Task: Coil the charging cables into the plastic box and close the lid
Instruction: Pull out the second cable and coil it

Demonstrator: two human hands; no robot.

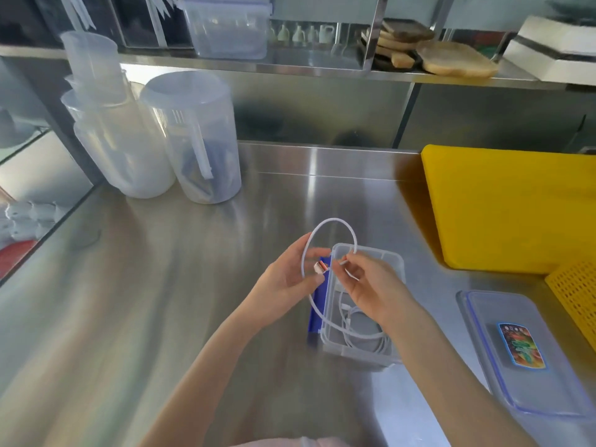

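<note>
A clear plastic box (398,266) stands open on the steel counter, with a blue clip on its left side. A coiled white cable (364,340) lies inside it. Above the box I hold another white charging cable (335,221) bent into a loop. My left hand (287,275) pinches its plug end and the loop. My right hand (371,285) grips the cable on the other side, over the box. The box's clear lid (529,359), with a colourful sticker, lies flat on the counter to the right.
Two tall clear plastic jugs (193,140) stand at the back left. A yellow cutting board (509,208) and a yellow perforated basket (577,291) sit at the right. A steel shelf above holds a clear container (229,27) and wooden boards (451,59).
</note>
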